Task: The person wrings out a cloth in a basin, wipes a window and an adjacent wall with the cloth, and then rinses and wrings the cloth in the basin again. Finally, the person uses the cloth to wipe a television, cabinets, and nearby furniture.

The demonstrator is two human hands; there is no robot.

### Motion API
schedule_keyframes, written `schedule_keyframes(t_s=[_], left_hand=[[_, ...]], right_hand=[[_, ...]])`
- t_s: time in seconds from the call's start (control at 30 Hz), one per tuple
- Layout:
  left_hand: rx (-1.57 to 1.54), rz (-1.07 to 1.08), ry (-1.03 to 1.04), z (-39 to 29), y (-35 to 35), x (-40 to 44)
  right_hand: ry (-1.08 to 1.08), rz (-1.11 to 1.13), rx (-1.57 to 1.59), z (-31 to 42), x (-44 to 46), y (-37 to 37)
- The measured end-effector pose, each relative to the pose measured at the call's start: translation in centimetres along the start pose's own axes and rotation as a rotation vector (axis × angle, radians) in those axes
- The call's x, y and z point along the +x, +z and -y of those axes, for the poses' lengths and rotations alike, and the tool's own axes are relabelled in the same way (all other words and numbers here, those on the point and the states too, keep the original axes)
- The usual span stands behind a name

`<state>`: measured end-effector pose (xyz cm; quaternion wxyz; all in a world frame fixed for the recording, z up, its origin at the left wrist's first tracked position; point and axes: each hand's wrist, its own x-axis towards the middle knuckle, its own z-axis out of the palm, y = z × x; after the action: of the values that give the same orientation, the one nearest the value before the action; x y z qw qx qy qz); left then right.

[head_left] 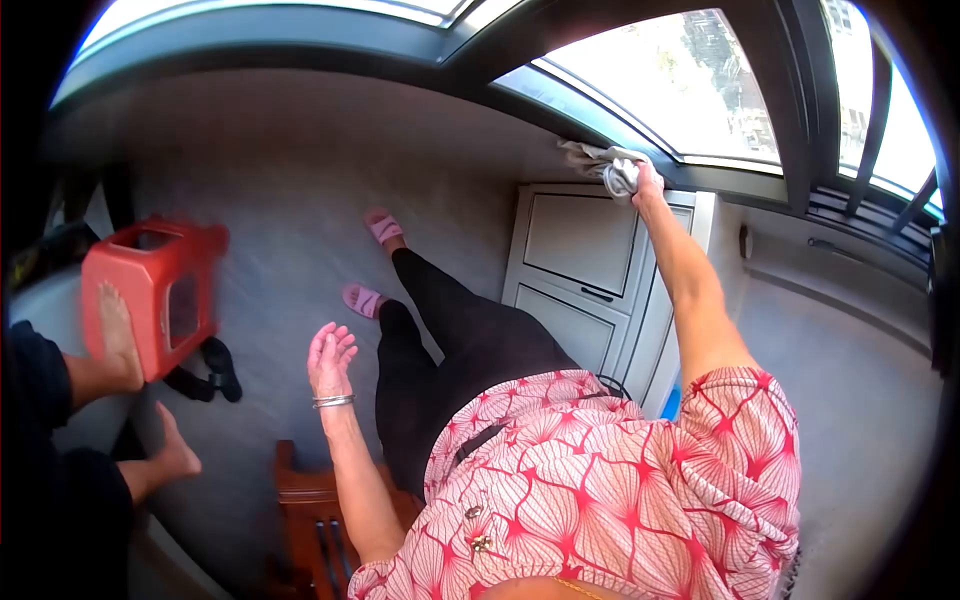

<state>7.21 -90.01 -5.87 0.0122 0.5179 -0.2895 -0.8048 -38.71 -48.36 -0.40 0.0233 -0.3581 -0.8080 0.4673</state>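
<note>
My right hand (649,184) is stretched out to the window ledge, its fingers closed around a crumpled pale grey cloth (621,176). Part of the cloth spreads left along the dark window frame (660,150), just above a cabinet. My left hand (331,362) hangs in the air over the floor with nothing in it, fingers apart and slightly curled. A silver bangle (333,401) circles that wrist. Below the hand, a wooden chair (305,487) stands partly hidden by my forearm.
A white cabinet (580,240) with framed doors stands under the window. To the left, another person's bare foot (119,335) rests against a red plastic stool (150,265), near black slippers (222,368). My feet wear pink slippers (362,299) on the grey floor (290,250).
</note>
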Motion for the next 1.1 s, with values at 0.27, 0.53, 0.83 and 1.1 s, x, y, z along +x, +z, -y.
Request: schedule_keyframes(t_s=[0.27,0.53,0.83,1.1], left_hand=[[0.064,0.094,0.100,-7.6,6.3,0.2],[0.073,0.292,0.228,-14.5,22.9,5.7],[-0.104,0.275,0.123,-16.7,29.4,10.1],[0.184,0.331,0.084,-17.3,26.2,8.5]], right_hand=[[0.238,-0.078,0.526,1.1,-1.7,2.2],[0.277,0.031,0.736,-1.9,0.5,-0.3],[0.314,0.212,0.815,-4.7,1.3,2.0],[0.403,0.638,0.956,1.9,-14.2,8.8]])
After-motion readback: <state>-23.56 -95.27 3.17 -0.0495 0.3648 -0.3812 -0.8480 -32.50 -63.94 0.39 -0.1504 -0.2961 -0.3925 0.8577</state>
